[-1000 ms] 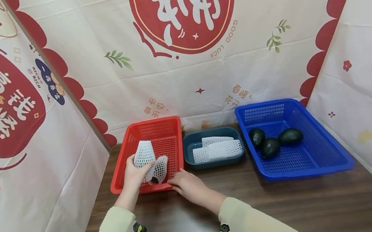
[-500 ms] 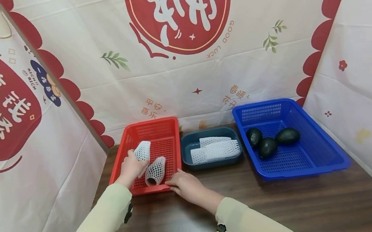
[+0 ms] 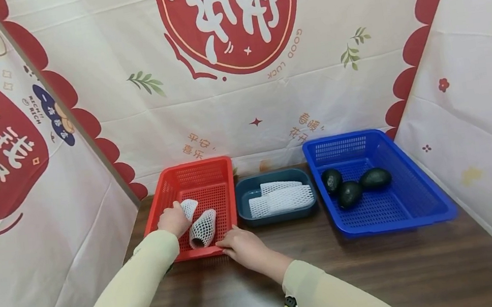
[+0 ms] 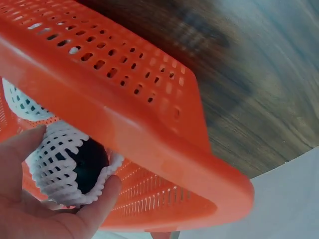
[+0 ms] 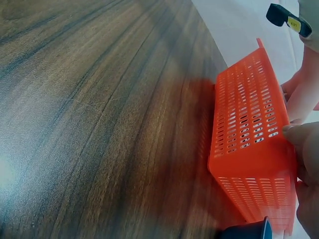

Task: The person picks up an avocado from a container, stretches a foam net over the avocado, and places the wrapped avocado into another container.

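Observation:
My left hand (image 3: pixel 174 220) is down inside the red basket (image 3: pixel 216 161), at its left side. Thumb and fingers curl round an avocado in a white foam net (image 4: pixel 55 154); its dark skin shows through the net's open end in the left wrist view. From the head, the hand hides most of it. Beside it in the basket lies another netted avocado (image 3: pixel 203 229), dark end toward me. My right hand (image 3: pixel 244 248) grips the basket's front right corner, thumb over the rim, as the right wrist view also shows.
A dark teal tray (image 3: pixel 245 210) with several white foam nets (image 3: pixel 281 201) stands right of the red basket. Further right, a blue basket (image 3: pixel 414 174) holds three bare avocados (image 3: pixel 350 194). Printed cloth walls (image 3: pixel 240 108) enclose the back and sides of the wooden table (image 3: pixel 245 297).
My left hand has lowered the netted avocado into the red basket's left side, turning over with its back upward. The right hand keeps its grip on the corner. The head view has shifted slightly.

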Available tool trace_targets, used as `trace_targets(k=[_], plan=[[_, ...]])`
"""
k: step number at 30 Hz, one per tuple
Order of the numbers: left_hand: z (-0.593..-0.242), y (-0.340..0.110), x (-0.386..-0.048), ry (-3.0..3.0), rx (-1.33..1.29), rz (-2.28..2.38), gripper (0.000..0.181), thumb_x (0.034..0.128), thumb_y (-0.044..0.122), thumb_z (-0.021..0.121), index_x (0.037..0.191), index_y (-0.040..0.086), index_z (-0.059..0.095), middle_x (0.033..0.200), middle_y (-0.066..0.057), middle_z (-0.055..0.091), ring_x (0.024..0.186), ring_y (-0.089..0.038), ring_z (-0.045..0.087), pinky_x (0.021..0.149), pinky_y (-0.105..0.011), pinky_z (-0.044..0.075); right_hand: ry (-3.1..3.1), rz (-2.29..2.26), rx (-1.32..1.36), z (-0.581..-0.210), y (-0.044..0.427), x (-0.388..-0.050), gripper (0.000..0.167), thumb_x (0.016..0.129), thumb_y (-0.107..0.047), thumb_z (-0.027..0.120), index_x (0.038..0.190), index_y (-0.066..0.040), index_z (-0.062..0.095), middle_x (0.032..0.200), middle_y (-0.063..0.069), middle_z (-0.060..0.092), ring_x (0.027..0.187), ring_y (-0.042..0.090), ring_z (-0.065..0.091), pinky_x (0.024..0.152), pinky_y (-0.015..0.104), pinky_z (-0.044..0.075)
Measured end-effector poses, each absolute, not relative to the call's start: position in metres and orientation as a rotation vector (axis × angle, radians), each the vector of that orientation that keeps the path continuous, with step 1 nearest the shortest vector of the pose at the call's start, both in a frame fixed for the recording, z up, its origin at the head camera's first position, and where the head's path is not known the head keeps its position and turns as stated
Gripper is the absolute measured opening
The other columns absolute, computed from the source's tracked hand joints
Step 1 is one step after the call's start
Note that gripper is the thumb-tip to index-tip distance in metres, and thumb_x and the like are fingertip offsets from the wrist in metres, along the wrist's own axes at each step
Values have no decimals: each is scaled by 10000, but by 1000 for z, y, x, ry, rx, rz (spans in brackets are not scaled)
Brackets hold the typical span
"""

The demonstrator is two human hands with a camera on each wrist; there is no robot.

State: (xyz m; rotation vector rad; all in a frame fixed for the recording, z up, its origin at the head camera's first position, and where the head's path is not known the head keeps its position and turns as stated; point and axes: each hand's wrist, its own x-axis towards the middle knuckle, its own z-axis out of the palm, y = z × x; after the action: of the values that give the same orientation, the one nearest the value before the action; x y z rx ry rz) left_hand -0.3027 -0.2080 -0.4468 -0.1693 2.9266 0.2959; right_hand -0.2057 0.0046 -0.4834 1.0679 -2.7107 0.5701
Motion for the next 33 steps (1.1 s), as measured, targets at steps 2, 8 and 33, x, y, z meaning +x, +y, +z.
trace_targets(k=[2,8,33], plan=[[-450,-209,-306,2922,-179,276,623,859,199,698,1275,-119,360,958,-292,537,878,-403,607,796,-556,527,-2706,564,1068,-483,4,-205,211,908,-133,686,1109,-122,751,975,1,707,983,131,639,1097,347,328],[-462,-209,-321,2906,-180,211,635,881,176,668,1316,-138,329,941,-299,533,887,-404,615,780,-529,534,-2697,561,1058,-481,4,-204,210,899,-129,695,1100,-126,755,970,-3,706,970,124,641,1080,360,354],[-446,-180,-296,2332,-294,926,394,994,180,537,1266,-98,472,991,-242,580,847,-339,654,686,-420,582,-2742,603,1041,-483,2,-203,212,913,-135,680,1114,-139,749,1013,0,700,1011,126,626,1082,360,347]])
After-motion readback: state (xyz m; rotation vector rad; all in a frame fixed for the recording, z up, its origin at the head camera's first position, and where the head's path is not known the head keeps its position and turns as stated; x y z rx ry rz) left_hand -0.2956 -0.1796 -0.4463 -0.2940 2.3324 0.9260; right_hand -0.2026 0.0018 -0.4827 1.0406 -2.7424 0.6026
